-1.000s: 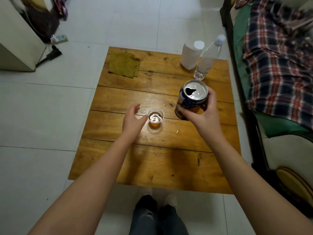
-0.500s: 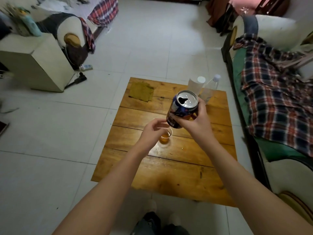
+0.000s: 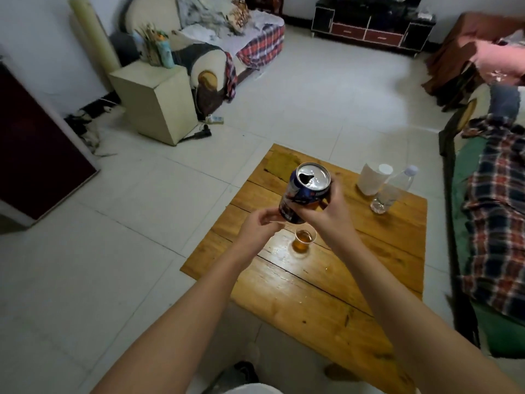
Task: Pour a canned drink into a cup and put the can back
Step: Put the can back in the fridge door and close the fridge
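My right hand (image 3: 331,211) grips a blue drink can (image 3: 305,194) and holds it upright above the wooden table (image 3: 326,282); the can's silver top is open. My left hand (image 3: 258,228) is raised beside the can's lower edge with its fingers curled together at the can's base. I cannot tell whether it grips anything. A small clear cup (image 3: 305,240) with amber drink in it stands on the table just below the can, between my two hands.
A white container (image 3: 372,180) and a clear plastic bottle (image 3: 392,190) stand at the table's far right. A green cloth (image 3: 279,163) lies at its far left corner. A sofa with a plaid blanket (image 3: 494,223) borders the right side. Tiled floor spreads to the left.
My right hand lifted the can higher off the table. My left hand left the cup and rose to the can's base. My head tilted up, so more of the room shows.
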Motion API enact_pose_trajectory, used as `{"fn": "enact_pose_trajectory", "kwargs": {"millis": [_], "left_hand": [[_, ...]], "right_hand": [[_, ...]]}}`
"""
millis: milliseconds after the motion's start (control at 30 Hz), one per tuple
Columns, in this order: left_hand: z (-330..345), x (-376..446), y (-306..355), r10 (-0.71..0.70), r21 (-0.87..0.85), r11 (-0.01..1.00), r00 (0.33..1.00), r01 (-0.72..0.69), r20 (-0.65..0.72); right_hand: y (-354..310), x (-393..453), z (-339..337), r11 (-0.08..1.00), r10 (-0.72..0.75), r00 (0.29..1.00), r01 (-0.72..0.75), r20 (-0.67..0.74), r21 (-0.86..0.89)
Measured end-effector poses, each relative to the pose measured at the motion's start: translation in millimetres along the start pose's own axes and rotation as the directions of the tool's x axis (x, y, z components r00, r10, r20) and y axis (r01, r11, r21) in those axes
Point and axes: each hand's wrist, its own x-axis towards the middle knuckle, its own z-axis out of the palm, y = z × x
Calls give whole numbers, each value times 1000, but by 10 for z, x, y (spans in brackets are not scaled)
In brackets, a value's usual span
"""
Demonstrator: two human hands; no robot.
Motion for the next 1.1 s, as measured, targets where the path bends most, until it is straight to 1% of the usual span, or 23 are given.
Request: {"fn": "enact_pose_trajectory", "kwargs": {"millis": [133, 233, 367, 467, 600, 833, 967, 1100], "left_hand": [[-84, -343, -78, -16, -43, 999, 990, 10, -138], [-171, -625, -118, -38, -107, 994, 962, 9, -270], [-356, -1002, -195, -84, -152, 988, 905, 21, -418], [-530, -1280, -254, -104, -166, 986, 857, 22, -505], [-802, -1651, -334, -141, -197, 980, 773, 22, -619], [-1348, -2291, -498, -180, -241, 971, 648, -5, -740], [-1701, -2651, -602, -200, -256, 967, 591, -11, -782], [-2058, -2958, -704, -218, -269, 963, 552, -11, -805]], "right_hand": [[-87, -89, 146, 999, -35, 989, 34, 145, 10], [-179, -191, 305, 997, -75, 963, 70, 260, 28], [-323, -346, 586, 992, -122, 904, 102, 410, 70], [-446, -450, 848, 987, -157, 856, 129, 492, 91], [-621, -597, 1257, 983, -185, 776, 142, 602, 119], [-956, -941, 2046, 967, -253, 635, 195, 730, 166], [-1127, -1176, 2524, 960, -276, 576, 205, 770, 191], [-1298, -1391, 2968, 955, -292, 533, 203, 794, 215]]}}
